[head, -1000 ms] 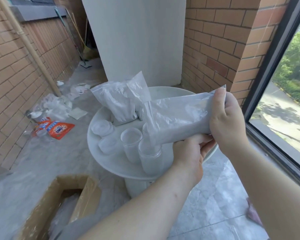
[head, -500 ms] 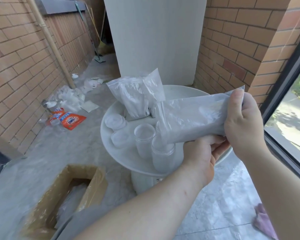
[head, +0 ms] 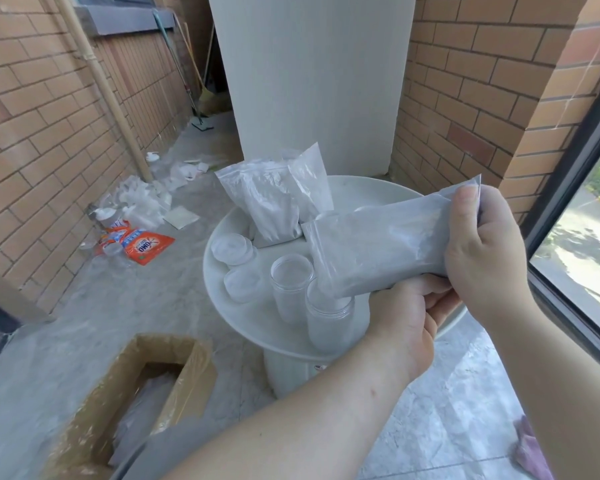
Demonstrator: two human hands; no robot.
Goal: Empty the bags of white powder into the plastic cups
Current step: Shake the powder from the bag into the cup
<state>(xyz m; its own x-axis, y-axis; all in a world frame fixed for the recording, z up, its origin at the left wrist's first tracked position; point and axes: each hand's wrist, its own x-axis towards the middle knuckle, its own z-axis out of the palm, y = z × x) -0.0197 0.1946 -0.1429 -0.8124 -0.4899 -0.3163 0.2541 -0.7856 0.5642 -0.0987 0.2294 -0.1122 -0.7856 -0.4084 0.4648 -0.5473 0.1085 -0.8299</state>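
Two hands on one bag of white powder (head: 378, 251): right hand (head: 482, 251) pinches its far end high, left hand (head: 406, 327) grips underneath nr the low end, so it slopes w/ low corner at the rim of the front plastic cup (head: 329, 323) on the table (head: 215, 292), prob. steering the pour.

View has swung left: the table (head: 222, 292), the held bag (head: 378, 251), left hand (head: 406, 323) and right hand (head: 482, 251) all sit further right in frame. More of the left brick wall (head: 32, 150) shows, less of the window (head: 582, 265). Any powder rise in the cup (head: 329, 323) at the table's near edge is too faint to tell.
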